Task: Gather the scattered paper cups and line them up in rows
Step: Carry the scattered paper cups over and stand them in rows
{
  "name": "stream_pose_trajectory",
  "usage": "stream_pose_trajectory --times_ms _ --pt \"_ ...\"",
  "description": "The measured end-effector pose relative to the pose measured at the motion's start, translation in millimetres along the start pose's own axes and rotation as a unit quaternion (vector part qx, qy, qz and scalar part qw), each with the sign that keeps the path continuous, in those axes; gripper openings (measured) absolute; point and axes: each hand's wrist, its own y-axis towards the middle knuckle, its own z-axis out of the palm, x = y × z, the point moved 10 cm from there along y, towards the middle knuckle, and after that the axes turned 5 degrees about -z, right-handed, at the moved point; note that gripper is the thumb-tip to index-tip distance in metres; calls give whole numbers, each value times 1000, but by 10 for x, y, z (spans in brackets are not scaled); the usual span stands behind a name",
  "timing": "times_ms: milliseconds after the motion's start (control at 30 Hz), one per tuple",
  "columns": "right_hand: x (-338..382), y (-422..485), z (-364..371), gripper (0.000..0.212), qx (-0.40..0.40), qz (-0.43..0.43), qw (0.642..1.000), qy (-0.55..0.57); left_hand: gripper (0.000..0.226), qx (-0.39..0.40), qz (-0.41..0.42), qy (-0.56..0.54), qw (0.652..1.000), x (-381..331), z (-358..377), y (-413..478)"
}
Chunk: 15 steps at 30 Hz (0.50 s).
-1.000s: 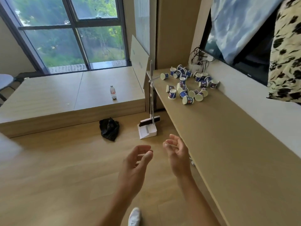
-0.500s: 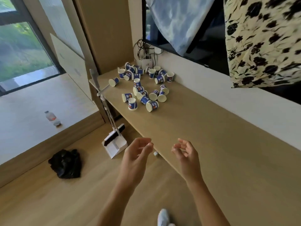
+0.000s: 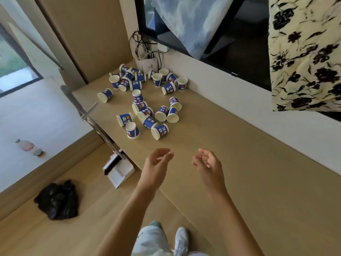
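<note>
Several blue-and-white paper cups (image 3: 147,106) lie scattered on the far left part of a long wooden counter (image 3: 249,172). Most are tipped on their sides; a few stand, among them an upside-down cup (image 3: 132,130) at the near edge of the heap and a tipped cup (image 3: 159,131) beside it. My left hand (image 3: 156,166) and my right hand (image 3: 208,164) hover side by side over the counter's front edge, short of the cups. Both have loosely curled fingers and hold nothing.
A white router with cables (image 3: 150,64) stands behind the cups, under a wall screen (image 3: 230,37) with draped cloths. A broom and dustpan (image 3: 118,169) lean on the counter's left side. On the floor lies a black bag (image 3: 58,200); a bottle (image 3: 27,145) sits on the platform.
The view has swung right and come closer to the counter, so the cups look nearer and larger. Both hands stay raised, empty, and now reach over the counter's edge.
</note>
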Motion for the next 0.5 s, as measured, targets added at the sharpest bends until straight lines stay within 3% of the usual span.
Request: stream_pose_trajectory --times_ms 300,500 --pt "-135 752 348 30 -28 50 998 -19 31 -40 -112 17 993 403 -92 1458" --pt "-206 1133 492 30 -54 82 995 -34 46 -50 -110 157 980 520 -89 2261"
